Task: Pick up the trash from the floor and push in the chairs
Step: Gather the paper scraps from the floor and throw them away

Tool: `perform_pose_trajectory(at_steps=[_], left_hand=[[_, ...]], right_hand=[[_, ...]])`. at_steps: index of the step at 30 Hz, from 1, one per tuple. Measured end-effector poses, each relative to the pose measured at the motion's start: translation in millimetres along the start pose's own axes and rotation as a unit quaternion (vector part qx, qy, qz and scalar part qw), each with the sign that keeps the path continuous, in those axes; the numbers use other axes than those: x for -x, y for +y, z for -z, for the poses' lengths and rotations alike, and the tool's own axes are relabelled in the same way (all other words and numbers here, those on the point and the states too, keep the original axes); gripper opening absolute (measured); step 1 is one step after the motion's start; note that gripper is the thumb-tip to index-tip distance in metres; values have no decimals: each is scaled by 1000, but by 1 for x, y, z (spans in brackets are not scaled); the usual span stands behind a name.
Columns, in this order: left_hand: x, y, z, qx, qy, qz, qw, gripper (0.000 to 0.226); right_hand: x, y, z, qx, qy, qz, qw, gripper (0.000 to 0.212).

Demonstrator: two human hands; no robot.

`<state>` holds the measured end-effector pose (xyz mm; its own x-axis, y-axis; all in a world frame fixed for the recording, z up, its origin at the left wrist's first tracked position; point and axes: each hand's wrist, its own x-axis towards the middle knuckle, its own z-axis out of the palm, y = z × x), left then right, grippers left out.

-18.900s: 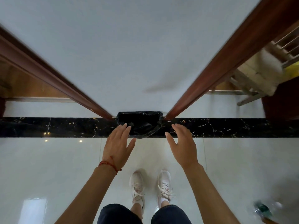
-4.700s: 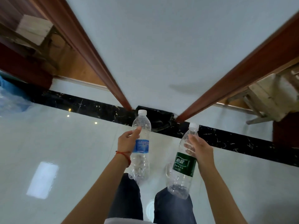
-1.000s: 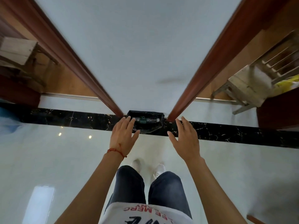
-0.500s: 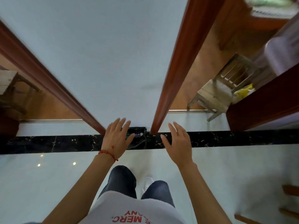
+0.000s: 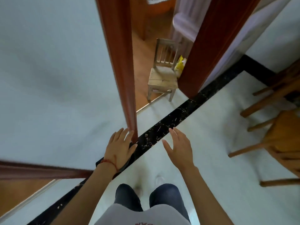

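My left hand [image 5: 119,149] is held out with straight fingers and holds nothing; it covers most of the black bin [image 5: 125,164] at the foot of the white wall. My right hand [image 5: 179,149] hovers open and empty over the white floor, to the right of the bin. A wooden dining chair [image 5: 279,143] with an orange-brown seat stands at the right edge, blurred. A small pale wooden chair [image 5: 163,75] stands in the doorway ahead, with a yellow bag [image 5: 180,64] beside it.
A red-brown door frame [image 5: 125,78] runs down to the bin, and a dark red door [image 5: 209,46] flanks the doorway on the right. A black marble strip [image 5: 178,117] crosses the white floor diagonally. More wooden chair legs [image 5: 269,101] show at the right.
The view has swung to the right, bringing the dining chair and the doorway into sight. Both hands stay empty and open; the bin has slid under my left hand.
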<state>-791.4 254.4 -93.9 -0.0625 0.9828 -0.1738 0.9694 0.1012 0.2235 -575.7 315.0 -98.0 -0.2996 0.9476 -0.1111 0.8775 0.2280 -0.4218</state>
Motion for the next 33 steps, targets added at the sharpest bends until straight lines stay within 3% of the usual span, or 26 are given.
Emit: perform_pose_trajectory(at_steps=[6,18,24,33], left_hand=[[-14,32,-5,-6,-22,-129,991,59],[2,156,-30,-27,-70,-341,937,68],[41,227,-54,-30,-97,-430,897,80],[120,337,-90,-40,-124,-557,821,70]], right_hand=[[61,20,8,-18,36,-136,990,56],[200,76,27,-64,135,-366,919,57],[290,100,34,-75,181,-455,869,57],[425,128,30,-108,251,-574,772,56]])
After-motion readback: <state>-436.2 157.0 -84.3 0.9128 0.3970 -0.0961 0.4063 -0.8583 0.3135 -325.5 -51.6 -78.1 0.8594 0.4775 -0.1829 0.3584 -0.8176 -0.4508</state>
